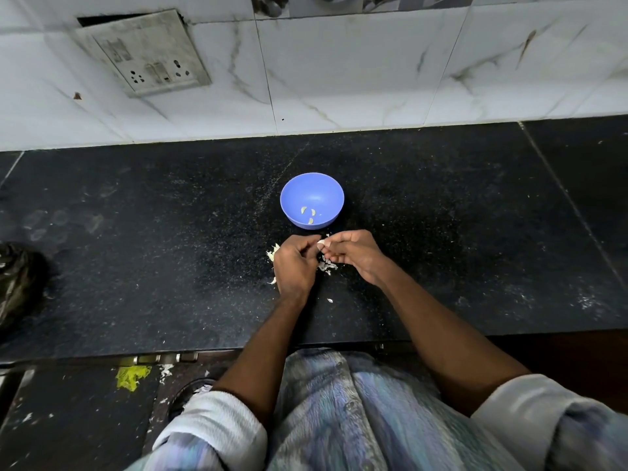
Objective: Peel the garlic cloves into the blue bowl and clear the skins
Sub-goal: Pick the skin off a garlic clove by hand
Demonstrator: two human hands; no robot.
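Black speckled stone table [170, 266] carries a round blue plastic bowl [312, 200] with three peeled garlic cloves [308, 214] inside — just below it both hands meet, left hand [295, 263] and right hand [353, 253] pinching one pale garlic clove [321, 244] between them, above scattered white papery skins [327, 265].

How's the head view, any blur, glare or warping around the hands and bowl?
Head view: blue bowl and both hands, left hand, right hand, sharp at centre; wide-angle bending curves the counter edge; lower-corner sleeves smeared; light even and dim, no glare.
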